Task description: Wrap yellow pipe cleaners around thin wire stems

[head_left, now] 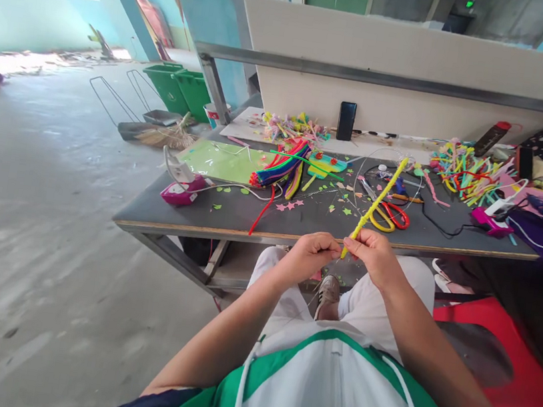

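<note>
My right hand [374, 254] pinches the lower part of a long, yellow, fuzzy wrapped stick [373, 209], which slants up and away to the right over the table edge. Close by on the left, my left hand [312, 255] has its fingertips pinched together beside the stick's bottom end. Whatever lies between those fingertips is too small to make out. Beyond the stick, scissors [391, 215] with yellow and red handles lie on the dark table [183, 217]. A bundle of multicoloured pipe cleaners [284, 168] rests farther left, with one red pipe cleaner [262, 210] reaching the front edge.
Small paper stars [290, 205] and scraps litter the tabletop. A phone [346, 121] stands upright at the back. Pink power sockets [183, 190] with white cables sit at both sides. A colourful heap of strips [463, 170] lies at right, near a red chair [524, 380].
</note>
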{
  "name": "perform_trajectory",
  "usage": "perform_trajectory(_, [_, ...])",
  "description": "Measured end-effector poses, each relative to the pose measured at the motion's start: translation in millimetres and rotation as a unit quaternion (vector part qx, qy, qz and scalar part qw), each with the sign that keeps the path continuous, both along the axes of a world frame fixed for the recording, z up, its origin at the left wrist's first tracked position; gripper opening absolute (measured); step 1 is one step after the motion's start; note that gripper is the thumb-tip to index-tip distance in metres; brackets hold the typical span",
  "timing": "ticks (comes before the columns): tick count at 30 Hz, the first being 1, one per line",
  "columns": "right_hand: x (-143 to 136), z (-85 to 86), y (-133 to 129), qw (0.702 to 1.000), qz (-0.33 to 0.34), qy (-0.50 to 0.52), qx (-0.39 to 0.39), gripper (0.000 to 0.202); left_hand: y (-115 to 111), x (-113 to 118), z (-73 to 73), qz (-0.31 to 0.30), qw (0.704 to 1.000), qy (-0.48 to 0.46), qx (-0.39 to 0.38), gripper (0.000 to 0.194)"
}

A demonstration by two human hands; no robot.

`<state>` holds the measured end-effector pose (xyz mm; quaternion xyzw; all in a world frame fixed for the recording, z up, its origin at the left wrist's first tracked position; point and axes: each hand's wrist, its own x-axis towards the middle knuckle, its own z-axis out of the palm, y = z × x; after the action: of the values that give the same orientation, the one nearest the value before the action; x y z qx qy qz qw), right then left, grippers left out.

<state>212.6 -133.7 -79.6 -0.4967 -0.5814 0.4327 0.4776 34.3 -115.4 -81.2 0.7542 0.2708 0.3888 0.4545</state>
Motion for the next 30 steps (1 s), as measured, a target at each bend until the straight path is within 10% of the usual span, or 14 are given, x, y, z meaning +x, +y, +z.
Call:
perform_trajectory(6, [-1.3, -3.8, 2.8, 0.99, 0.101, 0.101, 0.02, 0.019, -6.6, 0.2, -9.5, -0.074, 0.964, -0.066, -0.246, 0.029])
perform_trajectory(19, [-1.0, -2.0, 13.9, 0.971, 0.154, 0.172, 0.063, 0.024, -5.1, 8.9, -9.4, -0.066, 0.948, -0.124, -0.286, 0.028])
perform_trajectory(25, [-3.7, 12.6, 8.3, 0.996, 0.053, 0.031, 0.06, 0.025, -3.9, 9.7, 8.3, 0.089, 0.991, -0.002, -0.1, 0.012])
perform_trajectory(30, [-13.0, 20.6, 6.7, 0.977, -0.145, -0.139, 0.077, 0.025, 1.4, 16.2, 6.4, 0.17, 0.967, 0.106, 0.158, 0.015])
